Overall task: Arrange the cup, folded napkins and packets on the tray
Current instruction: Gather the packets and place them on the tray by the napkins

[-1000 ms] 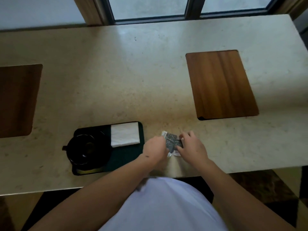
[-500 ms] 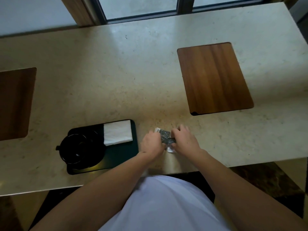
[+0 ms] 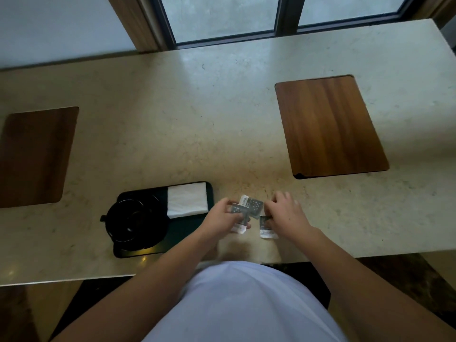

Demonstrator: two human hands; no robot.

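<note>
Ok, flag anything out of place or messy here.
Only the packets: they lie scattered at odd angles on the counter beside the tray, between the left hand and right hand. Cup and napkin sit neatly.

Only one view here, the wide-angle cam on my head. It looks forward and steeply down over my chest onto the desk, facing the window on the far side. My hands sit close in, low in the middle of the shot, and the desk's far edge bends from the lens.
</note>
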